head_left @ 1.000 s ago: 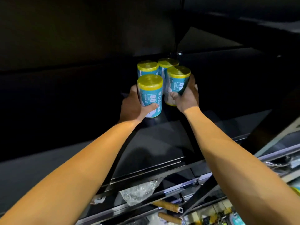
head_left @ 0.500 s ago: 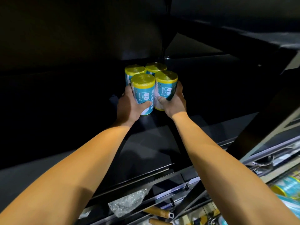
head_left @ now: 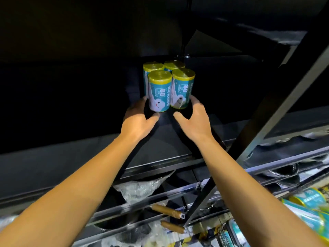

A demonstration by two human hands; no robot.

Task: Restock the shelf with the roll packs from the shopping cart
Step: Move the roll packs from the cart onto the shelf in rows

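Observation:
Several teal roll packs with yellow tops stand upright in a tight cluster on the dark shelf (head_left: 169,139). The front left pack (head_left: 160,93) and front right pack (head_left: 183,89) hide most of the two behind them. My left hand (head_left: 138,120) is open just below and left of the front left pack, with its fingertips close to the pack's base. My right hand (head_left: 194,120) is open just below and right of the front right pack, holding nothing. More teal roll packs (head_left: 309,202) lie at the lower right edge.
A black diagonal shelf brace (head_left: 263,122) crosses the right side. Below the shelf edge lie crumpled clear plastic (head_left: 140,189) and two wooden handles (head_left: 167,210). Lower metal shelf rails (head_left: 284,163) run to the right. The shelf's back is dark.
Both hands have let go of the two front roll packs and drawn back toward me with fingers spread. The packs now stand on the shelf on their own.

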